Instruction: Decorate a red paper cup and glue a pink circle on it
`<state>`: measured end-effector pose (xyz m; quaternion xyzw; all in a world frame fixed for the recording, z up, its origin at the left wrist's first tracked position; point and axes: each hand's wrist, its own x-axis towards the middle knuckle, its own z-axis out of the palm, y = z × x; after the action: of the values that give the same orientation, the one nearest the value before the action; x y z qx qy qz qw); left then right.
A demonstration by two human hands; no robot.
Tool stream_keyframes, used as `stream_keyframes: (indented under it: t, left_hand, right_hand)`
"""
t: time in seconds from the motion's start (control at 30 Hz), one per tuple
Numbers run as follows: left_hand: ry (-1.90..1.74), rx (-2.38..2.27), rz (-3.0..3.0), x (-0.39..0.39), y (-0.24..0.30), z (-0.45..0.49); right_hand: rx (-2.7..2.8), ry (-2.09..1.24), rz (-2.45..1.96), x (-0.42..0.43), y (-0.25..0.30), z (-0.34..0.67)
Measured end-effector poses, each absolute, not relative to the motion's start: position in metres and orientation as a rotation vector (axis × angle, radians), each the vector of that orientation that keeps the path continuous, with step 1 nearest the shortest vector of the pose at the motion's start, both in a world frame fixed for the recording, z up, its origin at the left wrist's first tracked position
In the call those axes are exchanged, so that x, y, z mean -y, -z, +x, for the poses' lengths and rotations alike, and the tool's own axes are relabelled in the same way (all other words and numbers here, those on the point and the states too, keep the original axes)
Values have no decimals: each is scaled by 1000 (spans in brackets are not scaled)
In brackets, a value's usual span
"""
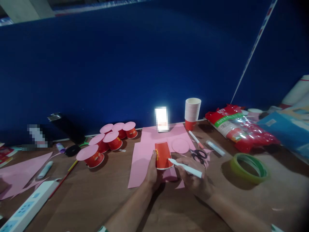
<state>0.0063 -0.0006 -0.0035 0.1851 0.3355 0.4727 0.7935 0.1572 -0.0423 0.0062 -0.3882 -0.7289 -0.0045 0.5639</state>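
Observation:
A red paper cup (163, 154) with yellow lettering is upside down in my left hand (151, 169), which grips it from the left side. My right hand (190, 174) is closed around a white marker (188, 168), its tip at the lower right of the cup. Beneath them lie pink paper sheets (137, 164). Just beyond my right hand are a pink paper circle (180, 146) and black-handled scissors (199, 156). To the left stand several upturned red cups, each topped by a pink disc (87, 152).
Behind the sheets are a lit phone (161, 119) and a cup stack (192, 111). Rightward lie a bag of paper cups (238, 129), a glue stick (215, 148), a red-and-white pen (196, 139) and a tape roll (249, 168). A power strip (31, 206) and black bottle (66, 128) are leftward.

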Motion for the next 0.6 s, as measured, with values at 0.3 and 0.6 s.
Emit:
stream_keyframes:
  t: [0.3,0.6]
  left_hand:
    - [-1045,-738,330,2,-1,7]
    - [-1014,-776,339,3,-5,7]
  right_hand:
    - [1736,-46,-832,47,-18,156]
    - [1736,-49,-829,45,-14,156]
